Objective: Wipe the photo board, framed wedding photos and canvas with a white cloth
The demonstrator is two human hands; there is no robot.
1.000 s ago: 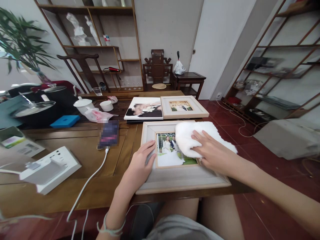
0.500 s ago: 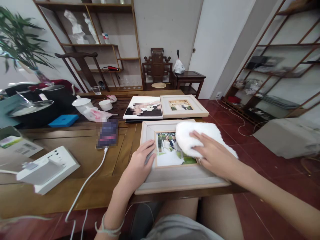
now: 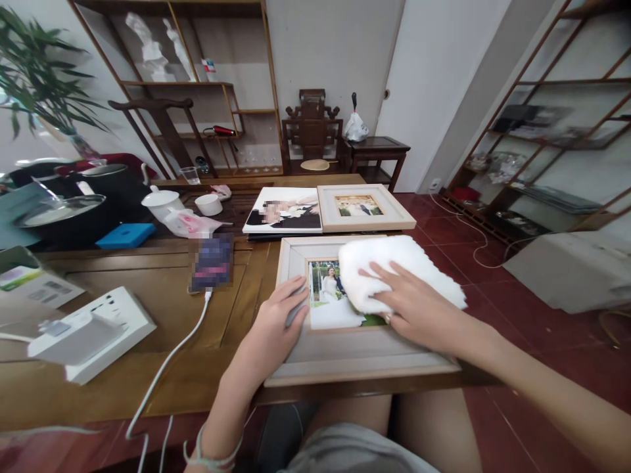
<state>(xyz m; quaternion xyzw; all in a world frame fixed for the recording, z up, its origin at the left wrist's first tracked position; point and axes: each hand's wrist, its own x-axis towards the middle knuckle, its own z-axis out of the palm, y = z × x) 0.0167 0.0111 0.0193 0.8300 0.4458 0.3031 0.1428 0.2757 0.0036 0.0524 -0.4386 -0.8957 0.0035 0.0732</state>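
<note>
A picture frame (image 3: 355, 358) with a pale wide border lies flat at the table's front edge, a wedding photo (image 3: 328, 299) in its middle. On the frame's left border rests my left hand (image 3: 282, 312), fingers stretched out and thumb apart, beside the photo. My right hand (image 3: 409, 299) presses a fluffy white cloth (image 3: 362, 259) down onto the frame, its fingers spread over the top and moving with it. The cloth hides the right part of the photo and of the border.
Behind the frame lie a white photo panel (image 3: 286, 210) and another framed photo (image 3: 367, 205). To the left are a blurred-out phone (image 3: 211, 263) on a white cable (image 3: 172, 355), a power strip (image 3: 111, 335), a blue box (image 3: 125, 235), a white cup (image 3: 208, 204) and a black pot (image 3: 64, 220).
My right hand has slid the white cloth slightly left over the photo, covering more of it, and its fingers are spread wider. My left hand stays on the frame's border.
</note>
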